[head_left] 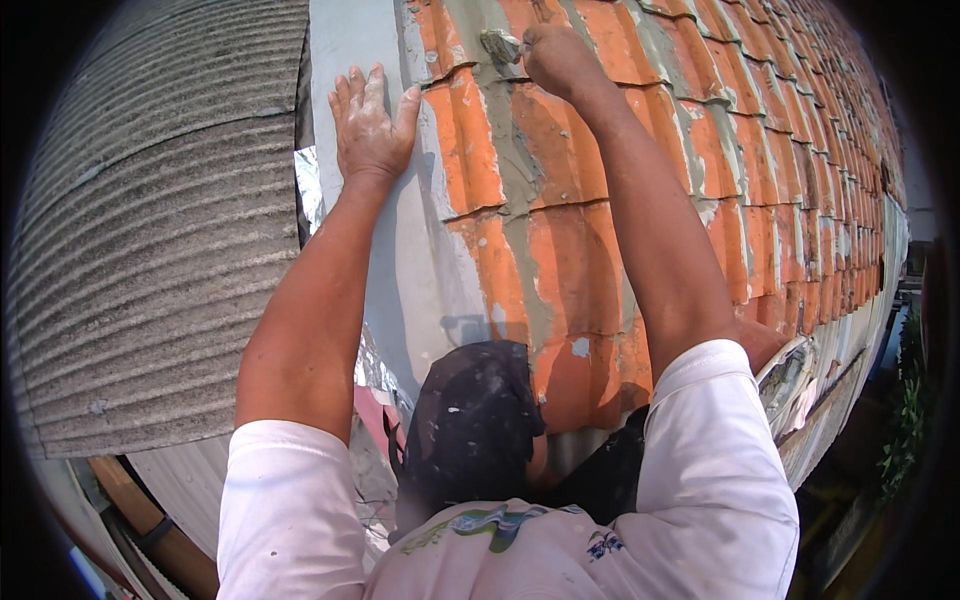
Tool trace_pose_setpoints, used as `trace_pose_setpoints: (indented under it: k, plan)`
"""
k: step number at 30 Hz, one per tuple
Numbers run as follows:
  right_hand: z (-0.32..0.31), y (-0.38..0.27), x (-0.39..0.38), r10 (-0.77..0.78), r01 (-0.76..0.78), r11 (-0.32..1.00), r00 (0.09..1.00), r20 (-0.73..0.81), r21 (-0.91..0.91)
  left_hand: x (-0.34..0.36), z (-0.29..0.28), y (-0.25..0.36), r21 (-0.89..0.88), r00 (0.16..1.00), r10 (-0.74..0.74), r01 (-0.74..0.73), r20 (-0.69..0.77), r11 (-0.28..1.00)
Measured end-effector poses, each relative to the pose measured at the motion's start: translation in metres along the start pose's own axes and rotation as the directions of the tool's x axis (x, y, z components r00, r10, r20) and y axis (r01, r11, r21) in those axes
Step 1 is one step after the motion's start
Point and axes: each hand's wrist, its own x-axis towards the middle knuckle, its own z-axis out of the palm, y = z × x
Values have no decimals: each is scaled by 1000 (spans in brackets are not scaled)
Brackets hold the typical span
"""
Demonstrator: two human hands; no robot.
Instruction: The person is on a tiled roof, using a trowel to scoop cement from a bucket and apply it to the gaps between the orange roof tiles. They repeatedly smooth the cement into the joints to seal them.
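My left hand (375,130) lies with fingers spread on a smooth grey strip (350,40) along the roof's left edge; pale grey smears cover its skin. Farther up and to the right, my right hand (560,62) is closed round the handle of a small trowel. The trowel's blade (497,46) points left and carries grey mortar; most of the handle is hidden in my fist. Below the blade, a band of grey mortar (515,160) runs down a channel between orange roof tiles (468,150). Some tiles have mortar stains and chipped-looking patches.
Grey corrugated roofing (160,260) spreads out on the left. Shiny foil (310,185) shows beside the grey strip. My dark-clad knee (470,420) is close to the lower tiles. The tiled roof continues to the right, with green plants (900,430) below its edge.
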Motion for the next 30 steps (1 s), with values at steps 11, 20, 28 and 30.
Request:
trace_pose_setpoints:
  k: [11,20,28,30]
  plan:
    - [-3,-13,-15,148,-148,989,988,-46,-5,-1,2,-2,-2,1000,-1,1,-15,1000]
    - [0,-3,0,75,-75,997,996,38,3,0,4,-3,-3,1000,5,-5,-27,1000]
    - [12,-24,4,89,-89,996,994,-57,3,-2,4,-3,-12,1000,-1,1,-29,1000]
    - [14,-26,6,87,-87,996,995,-56,-2,-1,4,-3,-12,999,-3,3,-37,1000]
